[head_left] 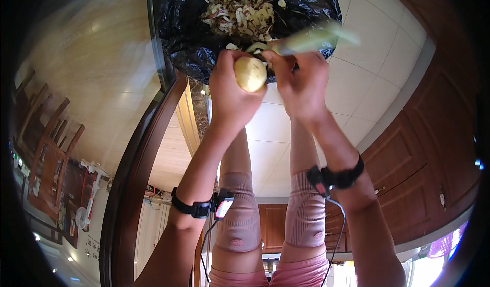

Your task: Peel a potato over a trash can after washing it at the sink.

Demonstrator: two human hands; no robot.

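My left hand (231, 91) is closed around a peeled potato (250, 74), whose pale yellow surface faces up. Beside it, my right hand (302, 80) grips a light green peeler (310, 40); its far end is blurred, and its curved head lies just above the potato. Both hands are over the near edge of a black plastic bag (183, 53). A heap of potato peelings (241, 13) lies in the bag, with a few loose scraps nearer my hands.
Light floor tiles (375, 38) spread below the bag. A dark door frame (134, 172) runs along the left. Brown wooden cabinets (398, 153) line the right. Cables hang from black bands on both forearms, and my knees are below my arms.
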